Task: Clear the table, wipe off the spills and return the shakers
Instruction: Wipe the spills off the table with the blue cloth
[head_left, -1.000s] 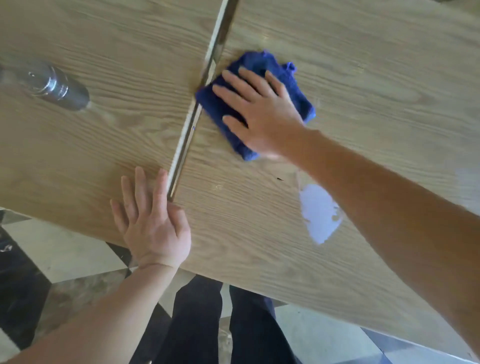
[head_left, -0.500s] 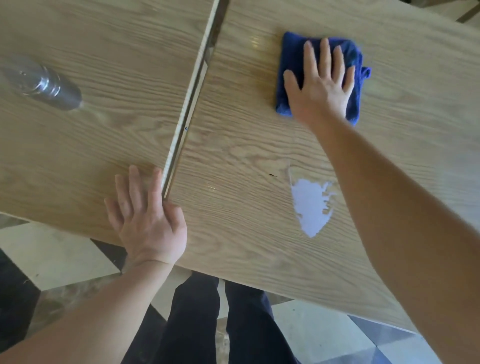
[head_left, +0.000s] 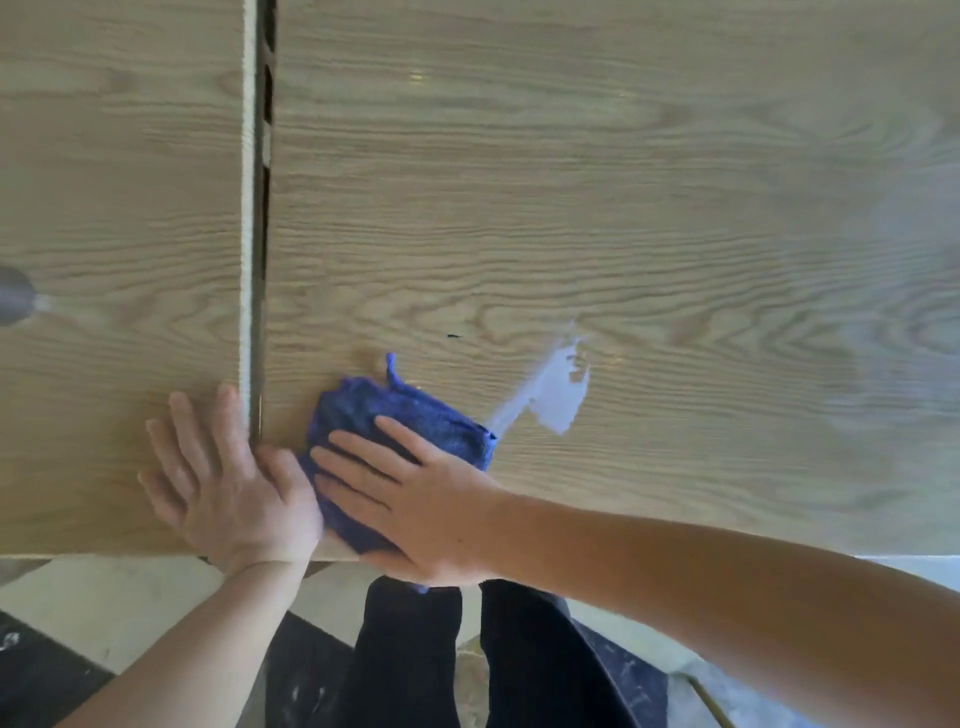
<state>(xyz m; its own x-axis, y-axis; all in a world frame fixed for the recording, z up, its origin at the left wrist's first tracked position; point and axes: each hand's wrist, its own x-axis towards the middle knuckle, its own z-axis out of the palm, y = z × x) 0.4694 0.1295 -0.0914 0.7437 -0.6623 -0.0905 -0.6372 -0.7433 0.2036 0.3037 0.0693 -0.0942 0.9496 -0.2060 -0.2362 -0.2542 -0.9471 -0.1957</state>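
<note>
A folded blue cloth (head_left: 395, 415) lies at the near edge of the wooden table (head_left: 623, 208), just right of the centre seam. My right hand (head_left: 410, 499) presses flat on the cloth, fingers pointing left. My left hand (head_left: 223, 478) lies flat and spread on the table beside it, thumb touching the cloth. A pale wet patch (head_left: 556, 395) shines to the right of the cloth. Only a dark sliver of a shaker (head_left: 13, 301) shows at the left border.
A seam with a metal strip (head_left: 254, 208) runs front to back between the two table halves. A small dark speck (head_left: 454, 336) sits beyond the cloth. Below the table edge are my dark trousers (head_left: 415, 654) and a tiled floor (head_left: 104, 603).
My right hand has dragged the cloth from the far right of the table back to the near edge by the seam. The left hand has stayed put. The view has shifted.
</note>
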